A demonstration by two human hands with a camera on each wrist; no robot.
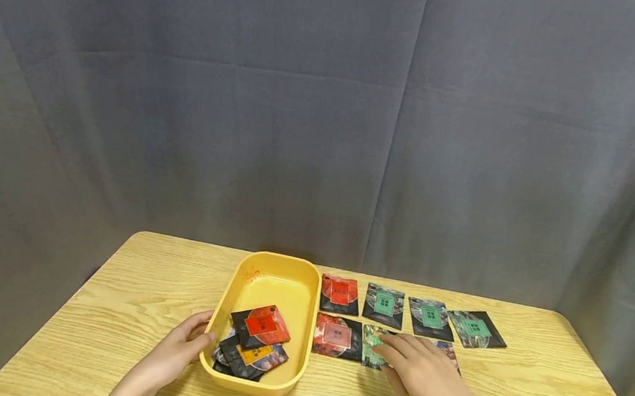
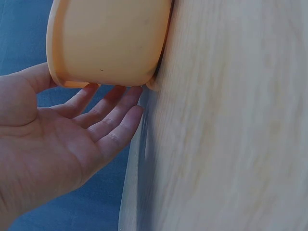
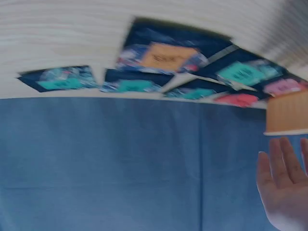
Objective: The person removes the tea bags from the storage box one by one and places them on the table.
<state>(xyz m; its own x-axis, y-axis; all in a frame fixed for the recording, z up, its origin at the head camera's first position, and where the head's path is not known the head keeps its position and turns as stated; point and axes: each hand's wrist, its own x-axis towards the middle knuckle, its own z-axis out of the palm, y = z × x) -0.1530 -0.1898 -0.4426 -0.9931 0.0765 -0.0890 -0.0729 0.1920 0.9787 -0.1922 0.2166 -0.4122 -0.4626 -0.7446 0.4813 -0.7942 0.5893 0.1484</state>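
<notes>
My left hand (image 1: 177, 344) holds the near left side of a yellow plastic bin (image 1: 298, 293), thumb at the rim and fingers along the outer wall (image 2: 110, 43). Inside lie several sachets, a red-labelled sachet (image 1: 261, 326) on top and an orange-labelled sachet (image 1: 254, 354) beneath it. To the right, my right hand (image 1: 421, 376) hovers over the front row of sachets with its fingers extended and holds nothing. Beneath it are a green-labelled sachet (image 1: 372, 352) and an orange-labelled sachet (image 3: 166, 57), both partly hidden in the head view.
A pink-labelled sachet (image 1: 336, 336) starts the front row beside the bin. Behind it, the back row has a red-labelled sachet (image 1: 340, 294) and green-labelled sachets (image 1: 384, 305), the rightmost sachet (image 1: 477, 329) turned askew. A grey curtain (image 1: 325, 128) hangs behind the wooden table (image 1: 133, 288).
</notes>
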